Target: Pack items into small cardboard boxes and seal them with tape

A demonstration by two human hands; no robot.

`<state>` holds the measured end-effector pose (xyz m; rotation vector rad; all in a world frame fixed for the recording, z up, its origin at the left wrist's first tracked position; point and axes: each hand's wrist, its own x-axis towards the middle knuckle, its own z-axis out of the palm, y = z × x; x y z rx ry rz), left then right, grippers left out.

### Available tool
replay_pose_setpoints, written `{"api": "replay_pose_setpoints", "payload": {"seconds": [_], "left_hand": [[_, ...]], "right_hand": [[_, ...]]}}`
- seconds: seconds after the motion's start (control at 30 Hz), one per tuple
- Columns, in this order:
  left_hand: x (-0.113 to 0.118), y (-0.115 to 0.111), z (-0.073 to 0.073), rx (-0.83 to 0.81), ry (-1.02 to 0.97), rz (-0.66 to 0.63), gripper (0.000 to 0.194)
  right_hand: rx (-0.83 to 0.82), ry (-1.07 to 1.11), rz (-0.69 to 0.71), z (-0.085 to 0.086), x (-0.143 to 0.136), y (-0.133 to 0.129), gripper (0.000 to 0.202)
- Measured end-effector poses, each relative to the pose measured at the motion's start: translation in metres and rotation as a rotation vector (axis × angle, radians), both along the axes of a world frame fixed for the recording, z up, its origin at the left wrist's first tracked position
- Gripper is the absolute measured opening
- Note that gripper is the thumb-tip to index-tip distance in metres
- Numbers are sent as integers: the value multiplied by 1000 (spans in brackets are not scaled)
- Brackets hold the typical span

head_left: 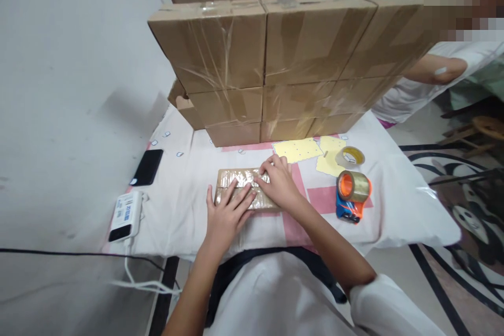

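Observation:
A small flat cardboard box (258, 202) lies on the cloth-covered table in front of me, its top shiny with clear packing tape. My left hand (228, 215) rests on the box's near left part, fingers spread over the top. On the right part of the same box is my right hand (277, 184), its fingers bent and their tips touching the taped top. Whether those fingertips pinch any tape is too small to make out. Right of the box sits an orange and blue tape dispenser (350, 212) with a roll of brown tape (359, 186) on it.
Behind the box stands a wall of stacked, taped cardboard boxes (232, 58). A loose tape roll (350, 156) lies at right. On the left are a black phone (147, 167) and a white power device (126, 215) with cables. Another person's arm (437, 68) shows at right.

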<state>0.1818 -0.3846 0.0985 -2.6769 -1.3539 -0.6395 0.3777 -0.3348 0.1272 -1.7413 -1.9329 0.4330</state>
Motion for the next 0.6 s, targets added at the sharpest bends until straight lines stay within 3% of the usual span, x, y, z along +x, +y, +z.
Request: {"api": "replay_pose_setpoints", "payload": {"seconds": [0.13,0.27,0.47,0.6], "left_hand": [[1,0,0,41,-92,-48,36],[2,-2,-2,53,-102,-95,40],[10,-2,-8,126,-33,-80,46],[8,6,-23,238,-20,-116,46]], "right_hand": [[-7,-142,-146,3,-1,2,32],[-52,-146,-183,7,1,2,32],[-51,-22,-158,2,14,-5,17],[0,195,-189,-11,54,-23,16]]}}
